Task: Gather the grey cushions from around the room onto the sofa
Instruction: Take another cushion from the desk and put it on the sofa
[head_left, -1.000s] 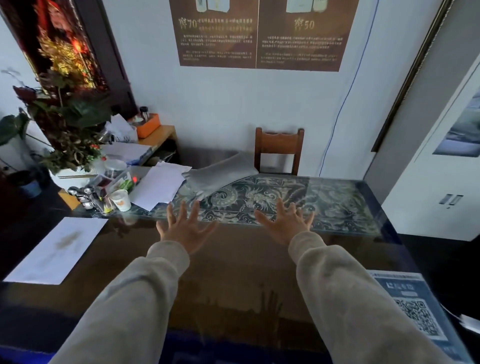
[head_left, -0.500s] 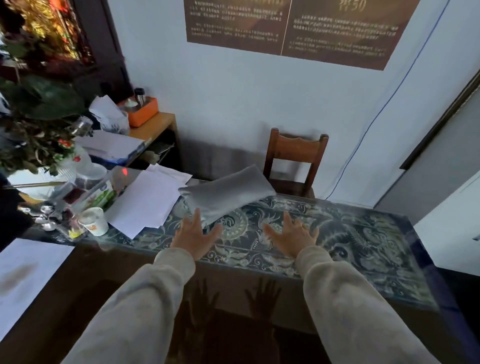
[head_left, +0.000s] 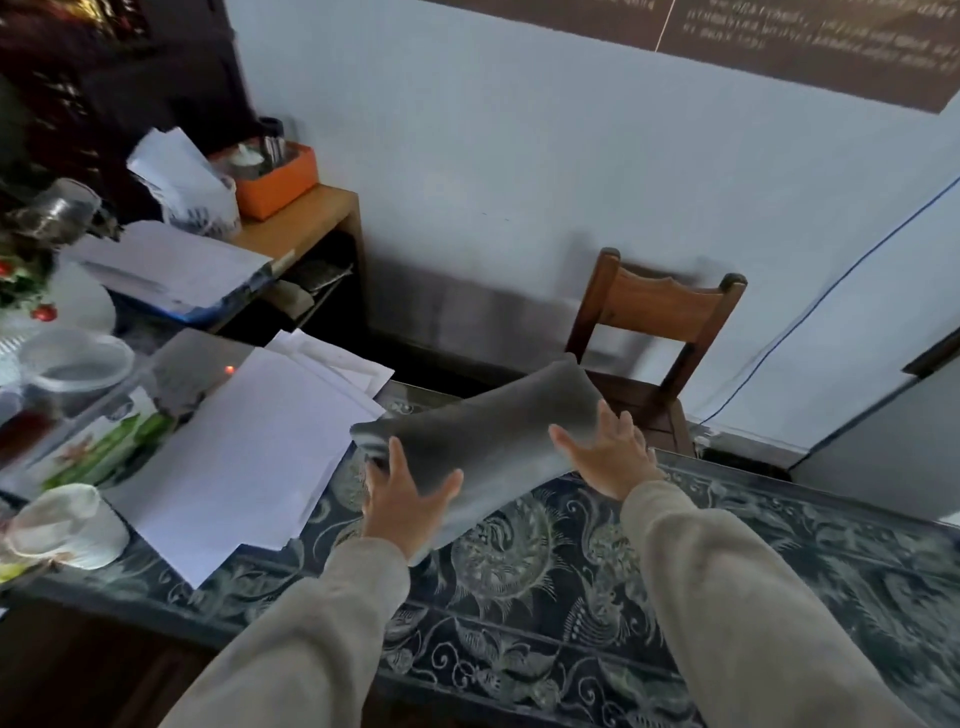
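A flat grey cushion (head_left: 483, 436) sits mid-frame, tilted up toward the upper right, its lower left end sagging.

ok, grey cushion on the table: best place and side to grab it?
Take the grey cushion by its two short ends, coming from the near table edge. It is long, flat and floppy, so one hand per end, as the left hand and right hand sit, limits sagging.
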